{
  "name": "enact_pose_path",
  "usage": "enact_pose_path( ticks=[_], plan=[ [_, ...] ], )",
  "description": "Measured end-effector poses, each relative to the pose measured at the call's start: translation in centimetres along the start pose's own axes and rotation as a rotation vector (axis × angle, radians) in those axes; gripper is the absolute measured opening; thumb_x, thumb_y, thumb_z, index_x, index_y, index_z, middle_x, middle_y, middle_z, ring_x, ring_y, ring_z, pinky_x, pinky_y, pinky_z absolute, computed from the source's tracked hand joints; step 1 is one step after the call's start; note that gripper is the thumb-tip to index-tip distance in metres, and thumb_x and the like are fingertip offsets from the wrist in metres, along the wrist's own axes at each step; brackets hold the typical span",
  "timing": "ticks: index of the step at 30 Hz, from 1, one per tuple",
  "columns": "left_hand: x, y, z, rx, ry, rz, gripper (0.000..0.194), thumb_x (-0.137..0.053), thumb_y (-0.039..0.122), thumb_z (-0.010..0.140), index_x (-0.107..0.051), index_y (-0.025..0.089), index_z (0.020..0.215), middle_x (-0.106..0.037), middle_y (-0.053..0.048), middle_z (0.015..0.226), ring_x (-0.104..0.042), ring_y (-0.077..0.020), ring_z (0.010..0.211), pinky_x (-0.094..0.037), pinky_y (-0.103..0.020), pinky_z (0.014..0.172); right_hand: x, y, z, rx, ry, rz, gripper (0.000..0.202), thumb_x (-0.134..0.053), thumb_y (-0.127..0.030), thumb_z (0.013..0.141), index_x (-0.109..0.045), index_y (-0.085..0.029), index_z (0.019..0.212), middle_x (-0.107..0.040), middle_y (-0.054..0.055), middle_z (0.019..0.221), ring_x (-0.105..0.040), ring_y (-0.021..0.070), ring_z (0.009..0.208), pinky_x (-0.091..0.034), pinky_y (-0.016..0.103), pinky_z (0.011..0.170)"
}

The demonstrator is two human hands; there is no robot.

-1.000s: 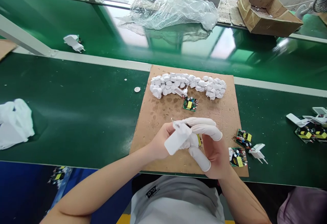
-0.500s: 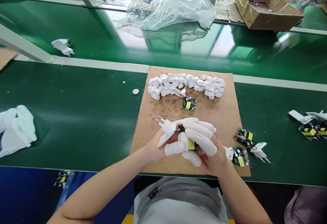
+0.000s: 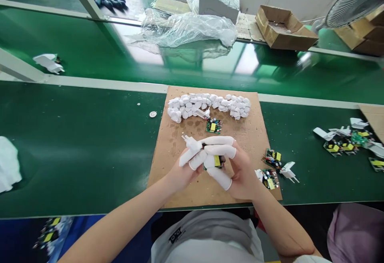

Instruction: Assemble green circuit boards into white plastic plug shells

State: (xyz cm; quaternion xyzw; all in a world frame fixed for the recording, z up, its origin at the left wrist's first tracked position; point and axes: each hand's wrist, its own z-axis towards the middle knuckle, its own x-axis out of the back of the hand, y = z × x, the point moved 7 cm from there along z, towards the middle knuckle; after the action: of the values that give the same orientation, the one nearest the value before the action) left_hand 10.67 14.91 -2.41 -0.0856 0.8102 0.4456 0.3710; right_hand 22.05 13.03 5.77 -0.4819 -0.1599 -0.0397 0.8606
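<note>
Both my hands wear white finger cots and meet over a brown cardboard sheet. Between their fingers is a small circuit board with a yellow transformer, partly hidden. My left hand is closed on the board's left side, and a white two-pin plug housing sticks out above its fingers, pins pointing up and left. My right hand pinches the board from the right, fingers above and thumb below. Just beyond lies another board with its white plug, in front of a row of white round caps.
Boards with plugs lie at the sheet's right edge, and several more farther right. One white cap rests left of the sheet. A white bag is at far left. Behind runs a green conveyor belt with a plug housing.
My head view has shifted right and slightly upward. My right fingers have drawn together and lowered onto the board, which stays between both hands.
</note>
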Motion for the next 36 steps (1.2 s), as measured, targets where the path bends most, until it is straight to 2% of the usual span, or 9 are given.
enact_pose_path(
  ticks=[6, 9, 13, 16, 21, 25, 30, 34, 36],
  plan=[
    [-0.2, 0.5, 0.0, -0.016, 0.105, -0.182, 0.048, -0.103, 0.048, 0.055, -0.073, 0.023, 0.083, -0.072, 0.007, 0.068, -0.071, -0.0124, 0.065, -0.061, -0.022, 0.064, 0.0, -0.2, 1.5, -0.016, -0.126, -0.023, 0.032, -0.077, -0.032, 0.094, -0.066, -0.024, 0.123, -0.072, 0.014, 0.129, -0.069, 0.0264, 0.124, -0.058, 0.044, 0.107],
    [-0.3, 0.6, 0.2, -0.053, 0.077, -0.221, 0.048, -0.102, 0.047, 0.059, -0.072, 0.022, 0.085, -0.073, 0.008, 0.072, -0.069, -0.0084, 0.063, -0.057, -0.016, 0.059, -0.3, -0.5, 2.0, -0.063, -0.13, -0.048, 0.024, -0.073, -0.025, 0.094, -0.067, -0.023, 0.117, -0.075, 0.012, 0.123, -0.071, 0.0233, 0.116, -0.059, 0.041, 0.101],
    [-0.8, 0.5, 0.7, -0.037, -0.089, -0.156, 0.056, -0.088, 0.065, 0.074, -0.071, 0.02, 0.103, -0.074, 0.001, 0.076, -0.071, -0.0147, 0.062, -0.059, -0.025, 0.058, 0.4, 2.2, 3.0, -0.449, -0.078, 0.037, 0.029, -0.074, -0.045, 0.09, -0.071, -0.021, 0.106, -0.078, 0.008, 0.097, -0.073, 0.0218, 0.083, -0.062, 0.036, 0.071],
    [-1.1, 0.4, 0.7, 0.008, -0.174, -0.094, 0.069, -0.076, 0.071, 0.083, -0.068, 0.018, 0.126, -0.079, -0.007, 0.088, -0.077, -0.0212, 0.068, -0.06, -0.032, 0.065, 3.9, 6.0, 5.5, -0.696, 0.044, -0.003, 0.046, -0.07, -0.064, 0.088, -0.073, -0.019, 0.098, -0.077, 0.009, 0.087, -0.072, 0.0233, 0.07, -0.057, 0.034, 0.055],
    [-0.5, 1.0, 0.7, -0.018, -0.081, -0.021, 0.055, -0.08, 0.062, 0.082, -0.076, 0.014, 0.11, -0.079, -0.011, 0.097, -0.077, -0.0211, 0.071, -0.058, -0.031, 0.068, 11.2, 12.0, 12.7, -0.709, 0.218, -0.295, 0.035, -0.059, -0.045, 0.104, -0.07, -0.015, 0.117, -0.076, 0.013, 0.113, -0.073, 0.025, 0.096, -0.061, 0.04, 0.082],
    [0.1, 1.6, 0.7, -0.035, 0.009, 0.032, 0.049, -0.082, 0.056, 0.081, -0.078, 0.012, 0.101, -0.08, -0.012, 0.095, -0.075, -0.0211, 0.069, -0.057, -0.031, 0.065, 13.2, 14.5, 14.9, -0.737, 0.119, -0.496, 0.032, -0.069, -0.039, 0.102, -0.068, -0.017, 0.125, -0.07, 0.009, 0.13, -0.07, 0.0262, 0.114, -0.059, 0.049, 0.099],
    [0.4, 2.3, 0.5, -0.042, 0.108, 0.059, 0.041, -0.084, 0.048, 0.077, -0.079, 0.012, 0.095, -0.081, -0.011, 0.091, -0.073, -0.0204, 0.066, -0.056, -0.031, 0.062, 13.7, 11.0, 11.2, -0.694, -0.125, -0.604, 0.03, -0.068, -0.032, 0.1, -0.073, -0.015, 0.124, -0.074, 0.015, 0.132, -0.069, 0.031, 0.12, -0.053, 0.048, 0.108],
    [0.3, 2.2, 0.3, -0.014, 0.127, 0.109, 0.038, -0.085, 0.049, 0.074, -0.08, 0.013, 0.086, -0.08, -0.011, 0.093, -0.071, -0.0197, 0.065, -0.055, -0.031, 0.06, 14.4, 5.5, 3.4, -0.647, -0.361, -0.61, 0.047, -0.079, -0.031, 0.087, -0.072, -0.026, 0.134, -0.074, 0.009, 0.139, -0.069, 0.0302, 0.127, -0.05, 0.049, 0.115],
    [0.3, 2.0, 0.2, 0.012, 0.135, 0.139, 0.039, -0.086, 0.051, 0.073, -0.081, 0.013, 0.081, -0.08, -0.012, 0.091, -0.07, -0.0199, 0.065, -0.054, -0.03, 0.059, 14.5, 3.7, -1.4, -0.596, -0.556, -0.655, 0.067, -0.081, -0.035, 0.084, -0.062, -0.025, 0.147, -0.064, 0.013, 0.153, -0.06, 0.0341, 0.141, -0.049, 0.054, 0.117]
  ],
)
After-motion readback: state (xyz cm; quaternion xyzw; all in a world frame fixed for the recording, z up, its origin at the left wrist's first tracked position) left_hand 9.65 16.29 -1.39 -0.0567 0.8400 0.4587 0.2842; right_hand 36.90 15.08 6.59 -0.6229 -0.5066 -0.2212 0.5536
